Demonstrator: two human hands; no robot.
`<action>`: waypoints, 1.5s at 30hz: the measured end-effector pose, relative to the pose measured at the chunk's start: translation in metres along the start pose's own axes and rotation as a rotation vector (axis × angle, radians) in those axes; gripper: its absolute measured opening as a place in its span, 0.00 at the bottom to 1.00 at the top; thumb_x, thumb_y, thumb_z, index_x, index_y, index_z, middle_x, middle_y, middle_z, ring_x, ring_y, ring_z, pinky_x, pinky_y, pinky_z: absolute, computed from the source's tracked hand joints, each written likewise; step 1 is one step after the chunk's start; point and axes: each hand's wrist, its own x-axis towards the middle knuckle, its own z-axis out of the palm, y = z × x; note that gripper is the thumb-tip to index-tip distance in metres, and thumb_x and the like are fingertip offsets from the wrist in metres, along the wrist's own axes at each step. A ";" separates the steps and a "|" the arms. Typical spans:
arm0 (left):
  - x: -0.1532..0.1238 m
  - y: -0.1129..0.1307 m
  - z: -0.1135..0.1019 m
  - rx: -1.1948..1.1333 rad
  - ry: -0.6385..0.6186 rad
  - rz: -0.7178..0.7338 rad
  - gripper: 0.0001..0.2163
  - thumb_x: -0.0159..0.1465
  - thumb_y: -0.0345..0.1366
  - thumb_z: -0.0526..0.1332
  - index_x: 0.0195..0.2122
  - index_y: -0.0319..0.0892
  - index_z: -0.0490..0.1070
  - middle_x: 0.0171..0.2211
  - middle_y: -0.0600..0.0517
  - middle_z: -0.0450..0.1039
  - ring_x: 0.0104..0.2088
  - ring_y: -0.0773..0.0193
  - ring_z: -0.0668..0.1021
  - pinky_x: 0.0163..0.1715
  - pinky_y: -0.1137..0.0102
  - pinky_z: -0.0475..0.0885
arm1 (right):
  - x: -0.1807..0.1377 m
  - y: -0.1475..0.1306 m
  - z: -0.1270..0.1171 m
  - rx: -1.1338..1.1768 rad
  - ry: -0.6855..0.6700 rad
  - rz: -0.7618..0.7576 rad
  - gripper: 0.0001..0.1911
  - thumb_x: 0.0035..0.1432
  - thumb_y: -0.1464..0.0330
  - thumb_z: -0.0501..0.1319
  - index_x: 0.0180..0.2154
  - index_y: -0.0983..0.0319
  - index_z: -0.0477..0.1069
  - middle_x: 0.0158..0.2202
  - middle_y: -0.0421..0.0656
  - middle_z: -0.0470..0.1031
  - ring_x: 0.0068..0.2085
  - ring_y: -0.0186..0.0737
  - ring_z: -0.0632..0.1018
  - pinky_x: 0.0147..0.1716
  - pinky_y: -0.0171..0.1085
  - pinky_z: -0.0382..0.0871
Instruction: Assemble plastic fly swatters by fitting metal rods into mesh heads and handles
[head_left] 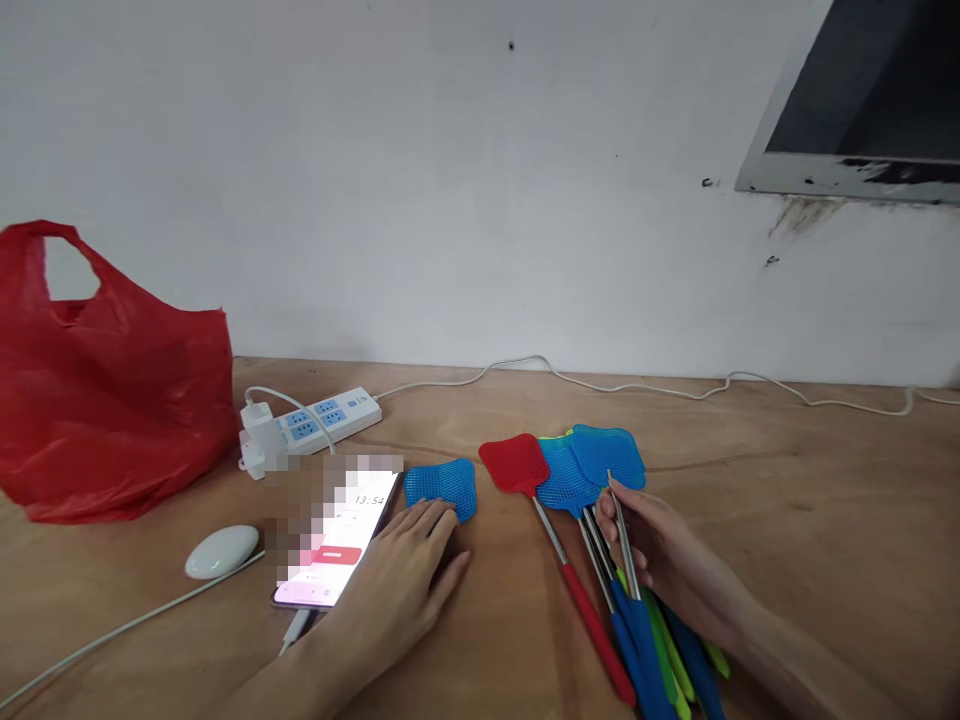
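My left hand (405, 575) lies flat and open on the wooden table (787, 500), its fingertips on a loose blue swatter head (442, 485). A lit phone (341, 545) lies just left of that hand. My right hand (660, 555) pinches a bare metal rod (621, 530) that ends in a blue grip. Beneath it lies a bunch of fly swatters (592, 465) with blue and green heads and handles. A red fly swatter (517, 465) lies at the left of the bunch.
A red plastic bag (105, 400) stands at the far left. A white power strip (315, 420) with a plugged charger lies near the wall, cables trailing along the table. A white oval device (221, 550) sits by the phone. A dark window frame (862, 110) is upper right.
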 end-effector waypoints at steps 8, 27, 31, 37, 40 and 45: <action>0.001 0.000 -0.001 0.115 0.049 -0.062 0.08 0.69 0.36 0.52 0.40 0.42 0.69 0.41 0.42 0.74 0.41 0.45 0.75 0.40 0.54 0.71 | 0.003 0.006 0.002 0.035 -0.010 -0.032 0.21 0.48 0.51 0.72 0.29 0.62 0.75 0.27 0.39 0.73 0.21 0.29 0.68 0.20 0.30 0.66; -0.007 0.018 -0.011 -0.479 -0.125 0.042 0.10 0.70 0.45 0.57 0.45 0.47 0.71 0.38 0.52 0.76 0.36 0.58 0.75 0.36 0.68 0.67 | -0.004 0.011 0.008 0.079 -0.129 -0.169 0.13 0.55 0.58 0.71 0.36 0.58 0.75 0.42 0.45 0.82 0.39 0.41 0.82 0.43 0.40 0.75; -0.009 0.014 -0.003 -0.485 -0.170 -0.012 0.12 0.70 0.48 0.56 0.40 0.47 0.72 0.33 0.54 0.74 0.32 0.61 0.72 0.32 0.70 0.63 | -0.007 0.017 0.009 -0.002 -0.194 -0.196 0.12 0.56 0.59 0.70 0.39 0.58 0.78 0.45 0.46 0.82 0.40 0.41 0.82 0.43 0.39 0.76; -0.011 0.015 -0.004 -0.480 -0.228 0.007 0.13 0.72 0.46 0.52 0.36 0.46 0.69 0.32 0.54 0.72 0.33 0.61 0.71 0.35 0.69 0.63 | -0.004 0.022 0.006 -0.137 -0.188 -0.283 0.12 0.57 0.59 0.70 0.39 0.60 0.80 0.42 0.48 0.84 0.37 0.42 0.82 0.38 0.39 0.77; -0.010 0.017 -0.006 -0.492 -0.247 0.024 0.14 0.73 0.46 0.50 0.34 0.46 0.67 0.31 0.55 0.72 0.32 0.61 0.71 0.34 0.69 0.63 | -0.004 0.023 0.005 -0.158 -0.174 -0.324 0.11 0.59 0.60 0.68 0.37 0.60 0.80 0.41 0.48 0.83 0.36 0.41 0.82 0.38 0.39 0.76; -0.011 0.021 -0.008 -0.581 -0.290 0.055 0.18 0.75 0.47 0.46 0.31 0.46 0.63 0.25 0.56 0.73 0.31 0.62 0.73 0.39 0.69 0.64 | -0.007 0.026 0.005 -0.154 -0.141 -0.406 0.07 0.62 0.63 0.66 0.38 0.59 0.80 0.41 0.45 0.83 0.35 0.37 0.80 0.37 0.35 0.75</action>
